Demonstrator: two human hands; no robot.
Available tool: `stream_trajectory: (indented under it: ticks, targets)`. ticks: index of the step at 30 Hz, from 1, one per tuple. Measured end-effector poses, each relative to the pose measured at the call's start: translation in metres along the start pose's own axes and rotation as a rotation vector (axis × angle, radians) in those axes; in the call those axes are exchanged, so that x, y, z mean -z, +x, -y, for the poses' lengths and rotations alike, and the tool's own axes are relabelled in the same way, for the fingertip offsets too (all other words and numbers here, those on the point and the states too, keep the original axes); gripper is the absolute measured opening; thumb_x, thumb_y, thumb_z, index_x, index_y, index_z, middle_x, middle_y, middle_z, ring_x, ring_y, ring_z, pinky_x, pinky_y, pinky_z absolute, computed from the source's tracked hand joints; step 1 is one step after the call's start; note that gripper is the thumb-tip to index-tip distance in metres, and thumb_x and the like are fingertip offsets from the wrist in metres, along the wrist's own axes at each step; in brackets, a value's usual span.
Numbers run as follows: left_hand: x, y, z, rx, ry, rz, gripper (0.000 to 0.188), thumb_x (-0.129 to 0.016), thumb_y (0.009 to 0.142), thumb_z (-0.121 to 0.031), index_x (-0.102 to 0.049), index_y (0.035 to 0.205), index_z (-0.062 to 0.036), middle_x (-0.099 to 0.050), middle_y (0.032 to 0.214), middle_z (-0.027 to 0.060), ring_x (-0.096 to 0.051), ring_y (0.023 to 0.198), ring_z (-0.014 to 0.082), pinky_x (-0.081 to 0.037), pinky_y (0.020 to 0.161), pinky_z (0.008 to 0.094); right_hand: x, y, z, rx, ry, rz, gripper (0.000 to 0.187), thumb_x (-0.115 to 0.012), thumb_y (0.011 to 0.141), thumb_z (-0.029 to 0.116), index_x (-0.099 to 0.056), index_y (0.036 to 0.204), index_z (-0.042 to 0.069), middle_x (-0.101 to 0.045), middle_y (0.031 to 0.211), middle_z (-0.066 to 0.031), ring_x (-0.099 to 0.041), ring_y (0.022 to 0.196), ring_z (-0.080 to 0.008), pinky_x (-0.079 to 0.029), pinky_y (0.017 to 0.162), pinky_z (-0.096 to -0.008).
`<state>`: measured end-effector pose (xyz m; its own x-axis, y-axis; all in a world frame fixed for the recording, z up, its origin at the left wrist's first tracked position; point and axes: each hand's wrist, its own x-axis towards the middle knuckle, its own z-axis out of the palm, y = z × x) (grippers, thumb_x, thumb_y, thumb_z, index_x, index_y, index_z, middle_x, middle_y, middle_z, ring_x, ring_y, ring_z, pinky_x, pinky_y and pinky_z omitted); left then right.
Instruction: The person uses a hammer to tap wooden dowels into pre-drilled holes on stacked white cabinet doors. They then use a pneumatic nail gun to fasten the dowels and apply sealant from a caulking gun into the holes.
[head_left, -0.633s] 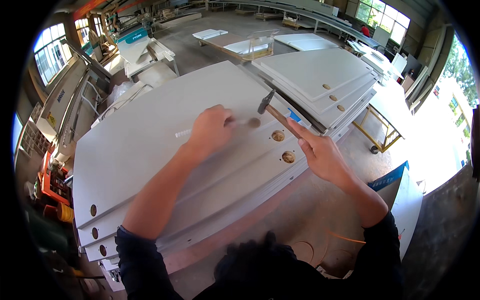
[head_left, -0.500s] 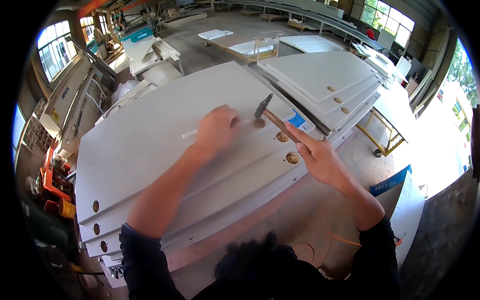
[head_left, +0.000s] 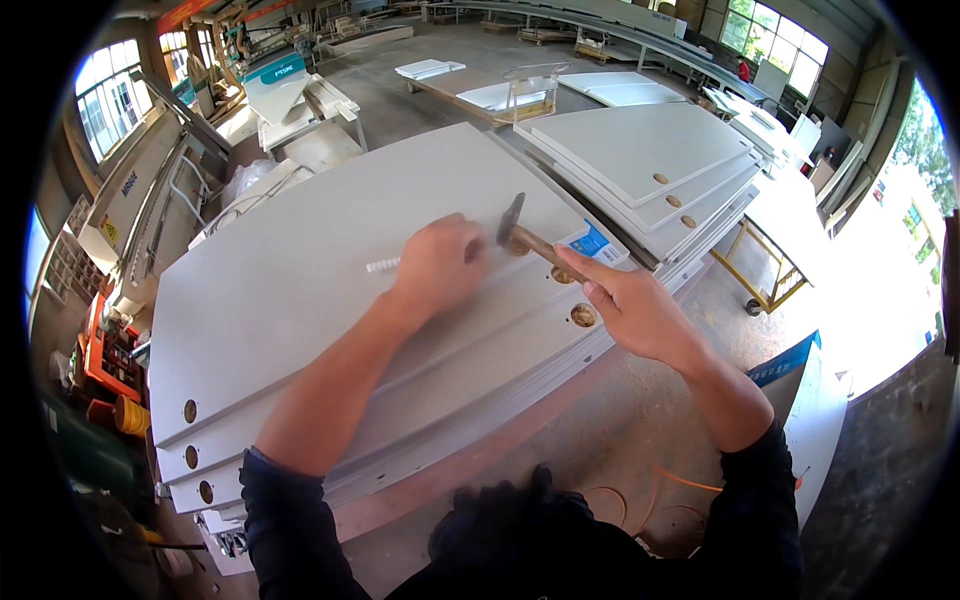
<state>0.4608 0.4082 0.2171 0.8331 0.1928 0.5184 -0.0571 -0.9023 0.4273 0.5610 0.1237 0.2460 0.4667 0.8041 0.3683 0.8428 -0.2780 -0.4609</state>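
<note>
My right hand [head_left: 640, 308] is wrapped around the wooden handle of a hammer [head_left: 541, 247]. The hammer's dark metal head is up and to the left, over the near right part of a stacked white panel [head_left: 300, 270], close to a round hole. My left hand [head_left: 440, 265] is curled just left of the hammer head, its fingertips blurred. A short white ribbed strip [head_left: 382, 266] sticks out from the wrist side of this hand, which appears closed on it. What lies between the left fingertips cannot be made out.
More round holes [head_left: 583, 315] line the stepped panel edges. Beside the hammer lies a blue and white label [head_left: 592, 242]. A second panel stack [head_left: 640, 150] adjoins at the right, with a yellow-framed trolley [head_left: 765, 270] beyond. An orange hose [head_left: 685, 482] lies on the floor.
The hammer has come down and to the left, its head now nearer my left hand. My left hand has shifted slightly right, and the white strip shows more sharply.
</note>
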Motion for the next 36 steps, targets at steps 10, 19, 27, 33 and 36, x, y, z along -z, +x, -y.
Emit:
stream_trajectory:
  ticks: [10, 19, 27, 33, 36]
  targets:
    - [0.004, -0.001, -0.001, 0.018, 0.019, 0.018, 0.009, -0.075, 0.088, -0.011, -0.074, 0.091, -0.003, -0.07, 0.09, 0.0139, -0.068, 0.082, 0.033, -0.055, 0.076, 0.0429, 0.009, 0.005, 0.023, -0.123, 0.028, 0.082, 0.052, -0.05, 0.111, 0.012, -0.049, 0.162, 0.024, -0.075, 0.119, -0.0253, -0.066, 0.077, -0.0314, -0.055, 0.086, -0.0406]
    - [0.015, -0.004, -0.001, 0.083, 0.031, 0.053, 0.011, -0.075, 0.088, -0.012, -0.075, 0.091, -0.0014, -0.072, 0.093, 0.015, -0.07, 0.084, 0.0335, -0.056, 0.077, 0.0433, 0.013, 0.008, 0.043, -0.156, -0.04, 0.104, 0.054, -0.053, 0.111, 0.014, -0.048, 0.162, 0.029, -0.074, 0.111, -0.0251, -0.072, 0.082, -0.0386, -0.057, 0.086, -0.0459]
    - [0.018, -0.003, 0.007, 0.153, 0.044, 0.013, 0.012, -0.074, 0.088, -0.014, -0.074, 0.09, -0.0022, -0.073, 0.095, 0.0154, -0.071, 0.084, 0.0342, -0.056, 0.078, 0.0439, 0.006, 0.005, 0.045, -0.13, 0.142, -0.066, 0.054, -0.054, 0.11, 0.014, -0.05, 0.161, 0.029, -0.072, 0.092, -0.0266, -0.065, 0.066, -0.039, -0.056, 0.075, -0.0471]
    - [0.013, -0.005, 0.006, 0.135, 0.083, -0.007, 0.012, -0.073, 0.088, -0.015, -0.073, 0.09, -0.0037, -0.073, 0.095, 0.0145, -0.07, 0.087, 0.0352, -0.056, 0.078, 0.0462, 0.01, 0.006, 0.036, -0.042, -0.11, 0.046, 0.057, -0.055, 0.108, 0.011, -0.05, 0.161, 0.03, -0.071, 0.091, -0.0253, -0.067, 0.068, -0.0402, -0.056, 0.075, -0.0463]
    - [0.013, -0.008, 0.005, 0.13, 0.075, -0.013, 0.012, -0.072, 0.089, -0.016, -0.073, 0.089, -0.004, -0.073, 0.095, 0.0139, -0.07, 0.088, 0.0353, -0.056, 0.079, 0.0468, 0.002, 0.002, 0.037, -0.043, -0.219, 0.144, 0.057, -0.055, 0.108, 0.011, -0.05, 0.161, 0.031, -0.072, 0.091, -0.0252, -0.069, 0.069, -0.0399, -0.056, 0.075, -0.0474]
